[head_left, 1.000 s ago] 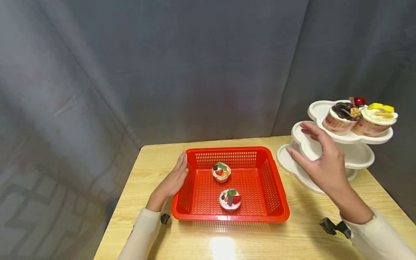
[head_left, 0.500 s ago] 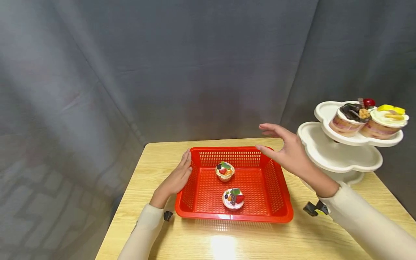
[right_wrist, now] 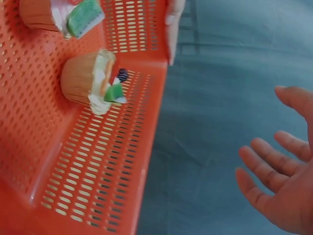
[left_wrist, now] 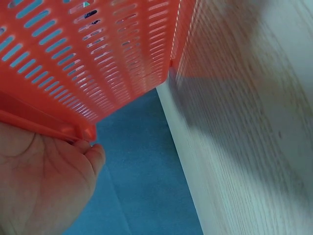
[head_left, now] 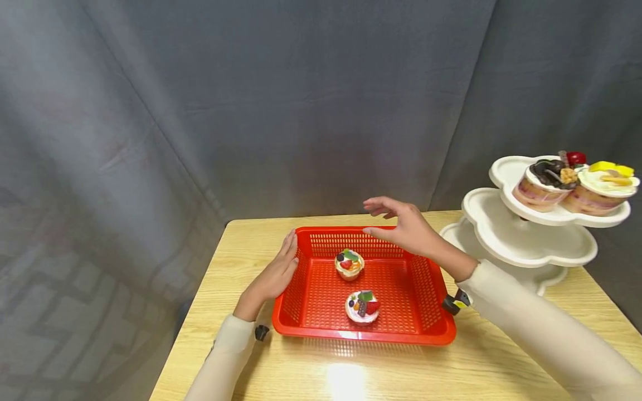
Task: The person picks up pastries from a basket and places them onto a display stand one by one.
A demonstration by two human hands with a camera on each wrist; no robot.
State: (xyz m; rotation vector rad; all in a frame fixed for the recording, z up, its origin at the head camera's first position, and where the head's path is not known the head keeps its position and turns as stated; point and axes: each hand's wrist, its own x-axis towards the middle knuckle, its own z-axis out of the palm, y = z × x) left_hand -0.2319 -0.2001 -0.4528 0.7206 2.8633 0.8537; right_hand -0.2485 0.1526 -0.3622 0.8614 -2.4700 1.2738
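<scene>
A red plastic basket (head_left: 441, 328) stands on the table with two fruit-topped cupcakes inside. One cupcake (head_left: 349, 264) is toward the back; the other cupcake (head_left: 362, 307) is nearer the front. My left hand (head_left: 275, 274) rests along the basket's left rim, fingers straight. In the left wrist view, its fingers (left_wrist: 95, 155) touch the underside of the rim. Above the basket's back right part hovers my right hand (head_left: 408, 228), thumb and fingers spread apart, holding nothing. The right wrist view shows the right hand (right_wrist: 281, 169) apart from the basket and both cupcakes.
A white tiered stand (head_left: 531, 234) with scalloped plates is at the right. Its top plate carries a chocolate-topped dessert cup (head_left: 540, 192) and a yellow-topped dessert cup (head_left: 599, 195). A grey curtain (head_left: 321, 111) hangs behind the wooden table (head_left: 241, 245).
My right hand has moved left from beside the tiered stand to above the basket, fingers still spread. The left hand stays on the rim. The view has shifted slightly.
</scene>
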